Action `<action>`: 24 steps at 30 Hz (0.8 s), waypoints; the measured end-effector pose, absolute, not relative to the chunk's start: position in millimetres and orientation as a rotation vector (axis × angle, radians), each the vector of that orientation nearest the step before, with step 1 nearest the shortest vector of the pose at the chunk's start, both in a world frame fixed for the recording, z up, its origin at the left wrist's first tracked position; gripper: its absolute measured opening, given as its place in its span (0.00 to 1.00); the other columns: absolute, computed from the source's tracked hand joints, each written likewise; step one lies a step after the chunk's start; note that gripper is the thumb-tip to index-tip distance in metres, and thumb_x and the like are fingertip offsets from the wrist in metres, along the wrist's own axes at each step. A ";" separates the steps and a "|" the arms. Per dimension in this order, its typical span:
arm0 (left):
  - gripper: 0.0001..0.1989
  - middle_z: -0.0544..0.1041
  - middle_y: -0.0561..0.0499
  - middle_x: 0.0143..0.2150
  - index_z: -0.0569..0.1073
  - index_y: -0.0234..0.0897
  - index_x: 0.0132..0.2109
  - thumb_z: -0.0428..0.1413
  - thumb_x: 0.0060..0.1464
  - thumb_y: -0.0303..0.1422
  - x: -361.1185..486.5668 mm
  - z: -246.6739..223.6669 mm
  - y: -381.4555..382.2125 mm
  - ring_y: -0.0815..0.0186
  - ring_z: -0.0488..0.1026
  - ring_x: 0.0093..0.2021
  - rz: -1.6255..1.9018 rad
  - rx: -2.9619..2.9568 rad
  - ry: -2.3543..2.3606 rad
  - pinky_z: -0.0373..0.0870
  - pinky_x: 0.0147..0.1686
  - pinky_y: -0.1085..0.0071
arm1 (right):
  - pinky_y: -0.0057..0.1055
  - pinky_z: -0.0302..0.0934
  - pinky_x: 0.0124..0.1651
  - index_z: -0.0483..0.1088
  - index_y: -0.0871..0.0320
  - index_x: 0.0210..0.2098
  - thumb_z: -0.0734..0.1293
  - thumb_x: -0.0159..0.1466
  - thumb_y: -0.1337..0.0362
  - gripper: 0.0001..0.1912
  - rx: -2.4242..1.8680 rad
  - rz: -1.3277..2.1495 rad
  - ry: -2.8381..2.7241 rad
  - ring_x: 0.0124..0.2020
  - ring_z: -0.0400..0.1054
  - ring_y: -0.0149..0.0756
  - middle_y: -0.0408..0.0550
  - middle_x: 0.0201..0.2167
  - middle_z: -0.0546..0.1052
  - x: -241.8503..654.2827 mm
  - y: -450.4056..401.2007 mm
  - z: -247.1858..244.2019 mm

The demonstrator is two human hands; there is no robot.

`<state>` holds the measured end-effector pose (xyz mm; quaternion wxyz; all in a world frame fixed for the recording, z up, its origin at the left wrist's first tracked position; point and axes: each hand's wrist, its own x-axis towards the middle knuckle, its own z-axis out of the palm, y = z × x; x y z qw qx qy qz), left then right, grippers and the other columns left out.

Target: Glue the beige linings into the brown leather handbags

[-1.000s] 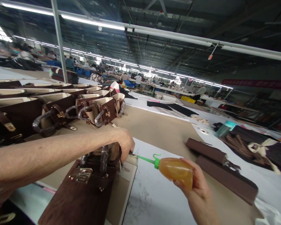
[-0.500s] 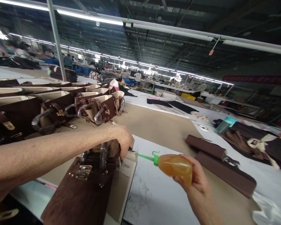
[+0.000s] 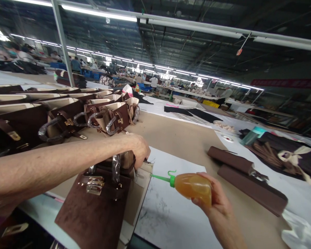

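A squeeze bottle [image 3: 193, 186] of amber liquid, likely glue, lies in my right hand [image 3: 217, 199], whose fingers wrap around its base. Its long green nozzle [image 3: 159, 177] points left, the tip at the pale edge of a brown handbag [image 3: 93, 211]. My left hand [image 3: 141, 152] reaches across the bag and pinches its top edge near the nozzle; the fingertips are partly hidden. The bag leans with its gold clasp [image 3: 94, 185] facing me. A plastic-wrapped handle [image 3: 116, 169] stands up beside my left wrist.
Rows of similar brown handbags [image 3: 64, 114] stand open on the left of the table. Two dark brown folded pieces [image 3: 251, 188] lie on the right, near a teal-lidded container [image 3: 252, 135] and dark material with a cream tie [image 3: 292, 155]. People work at far tables.
The handbag and left hand appear slightly farther right as the view shifts. The nozzle tip sits a little lower against the bag's edge. Both hands keep their grip.
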<state>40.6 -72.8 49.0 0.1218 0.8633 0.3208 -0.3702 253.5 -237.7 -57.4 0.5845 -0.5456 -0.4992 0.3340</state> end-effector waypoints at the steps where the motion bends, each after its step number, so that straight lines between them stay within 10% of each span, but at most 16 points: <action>1: 0.23 0.79 0.50 0.36 0.76 0.38 0.42 0.60 0.31 0.32 41.2 50.0 -73.7 0.60 0.72 0.30 -1.075 2.527 0.944 0.66 0.23 0.73 | 0.26 0.68 0.31 0.66 0.50 0.44 0.77 0.44 0.64 0.28 -1.271 0.784 -1.157 0.32 0.71 0.37 0.44 0.36 0.75 252.5 -237.9 -57.0; 24: 0.23 0.78 0.49 0.35 0.76 0.39 0.43 0.57 0.34 0.32 41.4 49.9 -78.3 0.59 0.71 0.30 -1.004 2.606 0.989 0.68 0.25 0.69 | 0.25 0.68 0.32 0.68 0.52 0.42 0.76 0.42 0.62 0.27 -1.443 0.749 -1.134 0.32 0.70 0.36 0.45 0.36 0.75 234.7 -246.8 -54.8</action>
